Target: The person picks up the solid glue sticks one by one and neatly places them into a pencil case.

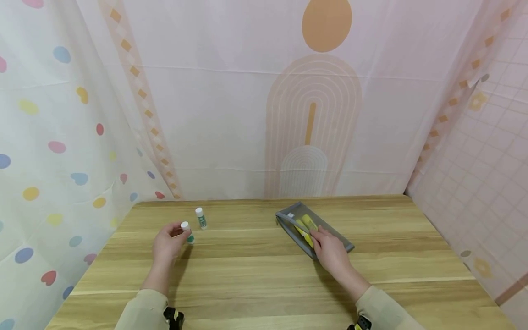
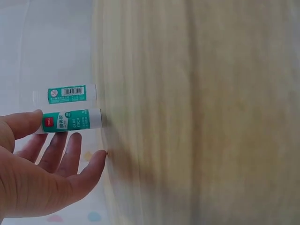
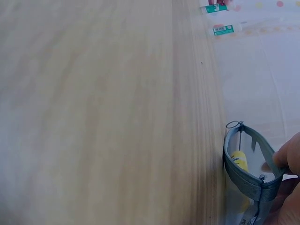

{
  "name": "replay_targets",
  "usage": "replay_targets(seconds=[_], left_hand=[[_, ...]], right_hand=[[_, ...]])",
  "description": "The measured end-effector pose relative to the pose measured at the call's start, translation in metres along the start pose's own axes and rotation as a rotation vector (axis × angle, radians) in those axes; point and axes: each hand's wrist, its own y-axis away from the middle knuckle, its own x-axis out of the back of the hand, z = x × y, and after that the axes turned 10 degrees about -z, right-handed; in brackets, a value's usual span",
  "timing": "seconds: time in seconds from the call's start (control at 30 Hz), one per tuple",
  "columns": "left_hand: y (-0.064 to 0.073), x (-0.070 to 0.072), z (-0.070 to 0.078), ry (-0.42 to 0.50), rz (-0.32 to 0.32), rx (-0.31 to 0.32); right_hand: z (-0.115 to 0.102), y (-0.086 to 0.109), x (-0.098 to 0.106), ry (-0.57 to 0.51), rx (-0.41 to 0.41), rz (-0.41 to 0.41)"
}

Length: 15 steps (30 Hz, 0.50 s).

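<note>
On the left of the table, my left hand (image 1: 167, 245) pinches a white glue stick (image 2: 70, 121) with a green label between thumb and fingers. It stands upright, its lower end close to the tabletop. Just behind it a second glue stick (image 1: 201, 218) stands upright. Over on the right lies a grey see-through zip pouch (image 3: 243, 183), its mouth spread apart. Thumb and fingers of my right hand (image 1: 332, 252) pinch the pouch's upper edge. Yellow items (image 1: 304, 236) show inside, partly hidden by the hand and the pouch edge.
The wood-grain table (image 1: 239, 284) runs back to a pale patterned curtain (image 1: 222, 137). A dotted cloth (image 1: 53, 183) hangs along the left, and a checked cloth (image 1: 495, 160) along the right.
</note>
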Motion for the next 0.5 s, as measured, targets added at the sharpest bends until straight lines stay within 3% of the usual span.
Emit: replay_targets(seconds=[0.5], left_hand=[[-0.0029, 0.0, -0.0026, -0.001, 0.013, 0.028]], right_hand=[[0.0003, -0.0001, 0.0006, -0.009, -0.005, -0.004]])
